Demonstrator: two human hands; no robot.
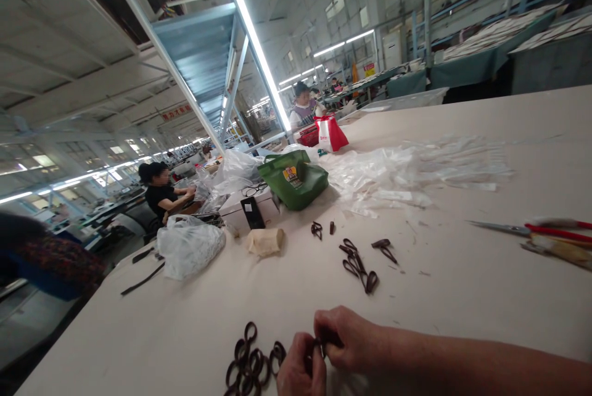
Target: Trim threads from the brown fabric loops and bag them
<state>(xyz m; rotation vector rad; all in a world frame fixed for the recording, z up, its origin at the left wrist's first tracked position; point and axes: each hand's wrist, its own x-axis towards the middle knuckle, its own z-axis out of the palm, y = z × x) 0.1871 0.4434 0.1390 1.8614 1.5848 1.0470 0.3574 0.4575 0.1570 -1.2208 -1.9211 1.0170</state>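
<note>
At the bottom edge of the head view, my left hand [301, 370] and my right hand [341, 337] meet with fingers curled, pinching a small dark loop [317, 346] between them. Just left of them lies a heap of dark brown loops [250, 362] on the pale table [462, 297]. Farther up the table are several loose folded dark loops [358, 263].
Red-handled scissors [531, 229] lie at the right edge. A spread of clear plastic sleeves [416, 171], a green bag [296, 180], a white box [245, 211], a white plastic bag [189, 247] and a red bag [330, 134] stand farther off. Other people work at tables beyond.
</note>
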